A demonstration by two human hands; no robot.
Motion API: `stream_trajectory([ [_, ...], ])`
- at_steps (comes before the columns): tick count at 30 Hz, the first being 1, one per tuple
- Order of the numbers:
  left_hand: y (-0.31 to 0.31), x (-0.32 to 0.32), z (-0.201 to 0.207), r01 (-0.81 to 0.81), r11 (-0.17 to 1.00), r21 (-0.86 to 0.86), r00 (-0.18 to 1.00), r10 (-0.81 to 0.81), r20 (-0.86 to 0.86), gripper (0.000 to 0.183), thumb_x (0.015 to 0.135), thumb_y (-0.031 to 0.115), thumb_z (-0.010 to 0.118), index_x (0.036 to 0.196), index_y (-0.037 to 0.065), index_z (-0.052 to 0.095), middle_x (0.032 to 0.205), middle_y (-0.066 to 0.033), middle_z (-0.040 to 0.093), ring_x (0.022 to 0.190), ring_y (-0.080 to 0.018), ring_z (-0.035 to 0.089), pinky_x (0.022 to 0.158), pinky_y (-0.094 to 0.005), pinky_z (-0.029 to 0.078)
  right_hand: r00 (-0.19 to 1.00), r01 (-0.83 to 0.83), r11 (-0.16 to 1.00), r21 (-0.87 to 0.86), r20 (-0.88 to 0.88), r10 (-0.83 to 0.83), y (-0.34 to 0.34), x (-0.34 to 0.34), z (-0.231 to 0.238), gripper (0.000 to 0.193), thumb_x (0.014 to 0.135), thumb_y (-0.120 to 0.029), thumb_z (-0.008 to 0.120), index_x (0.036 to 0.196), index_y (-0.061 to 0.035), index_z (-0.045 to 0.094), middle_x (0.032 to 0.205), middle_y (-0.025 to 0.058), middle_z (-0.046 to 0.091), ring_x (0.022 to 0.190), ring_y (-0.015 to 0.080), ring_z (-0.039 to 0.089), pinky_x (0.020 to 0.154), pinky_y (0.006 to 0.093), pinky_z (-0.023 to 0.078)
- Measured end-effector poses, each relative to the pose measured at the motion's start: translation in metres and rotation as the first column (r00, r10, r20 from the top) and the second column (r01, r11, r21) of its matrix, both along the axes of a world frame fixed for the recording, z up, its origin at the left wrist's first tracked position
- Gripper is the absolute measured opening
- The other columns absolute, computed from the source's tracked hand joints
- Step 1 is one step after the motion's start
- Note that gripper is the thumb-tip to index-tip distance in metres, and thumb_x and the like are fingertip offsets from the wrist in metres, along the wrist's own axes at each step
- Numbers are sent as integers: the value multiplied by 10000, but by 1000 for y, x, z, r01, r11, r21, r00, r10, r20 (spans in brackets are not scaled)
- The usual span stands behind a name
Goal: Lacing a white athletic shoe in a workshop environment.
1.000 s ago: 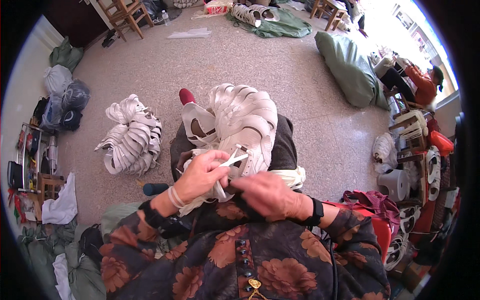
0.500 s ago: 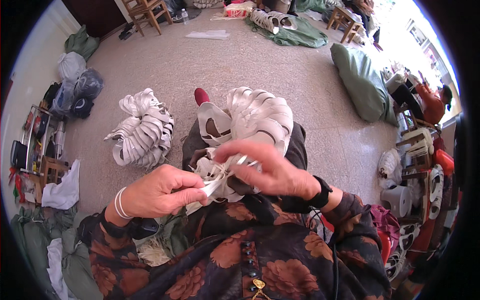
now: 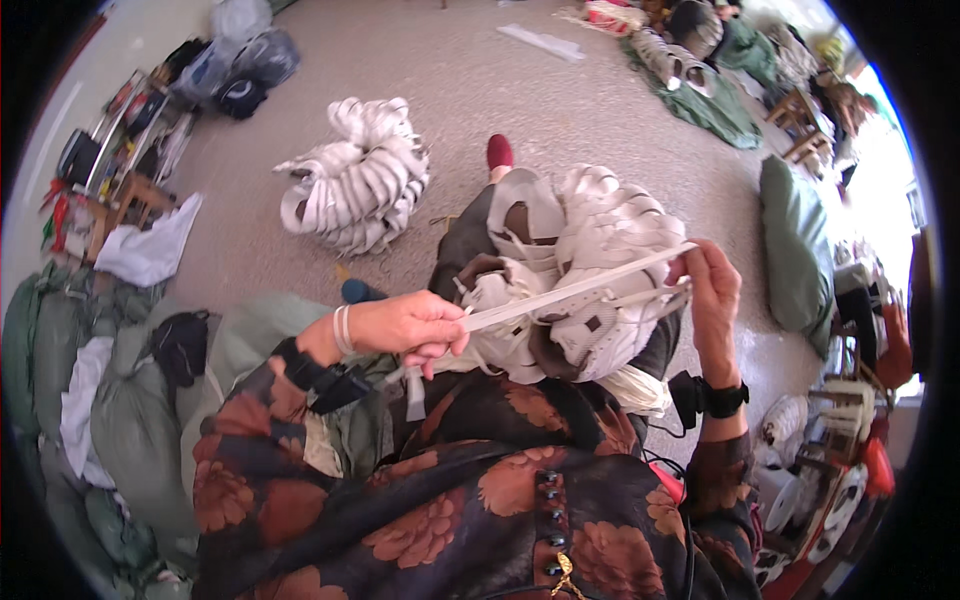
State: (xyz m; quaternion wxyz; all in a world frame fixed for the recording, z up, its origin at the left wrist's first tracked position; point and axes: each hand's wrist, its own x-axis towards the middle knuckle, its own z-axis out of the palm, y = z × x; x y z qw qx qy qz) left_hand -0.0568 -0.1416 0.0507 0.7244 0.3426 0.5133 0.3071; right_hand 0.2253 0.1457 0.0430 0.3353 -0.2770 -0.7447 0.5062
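Note:
A flat white shoelace is stretched taut over my lap, rising toward the right. My left hand has its fingers closed round one end, and a loose tail dangles below that hand. At the other end, my right hand pinches the lace between thumb and fingers. Beneath it, a white shoe upper with a small dark square rests on my lap, and another upper lies beside it. Further out on my knees is a nested stack of white uppers.
A curved stack of white uppers sits on the floor ahead to the left. Green sacks fill the near left; a stuffed green sack lies at the right. Shelves stand far left. A person in orange sits at the right edge.
My hands have moved apart, drawing the lace out straight between them. The right hand has gone right and closed on the lace. The view has turned left and lower.

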Motion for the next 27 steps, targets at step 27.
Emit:
stream_trajectory([
  [27,-46,-50,-67,-102,955,-279,974,154,169,302,1038,253,508,1171,-14,556,997,-204,726,699,-247,741,582,-348,620,997,-8,1000,20,-81,10,-13,-14,7,238,1073,-189,507,1060,5,644,840,25,633,754,103,581,773,259,479],
])
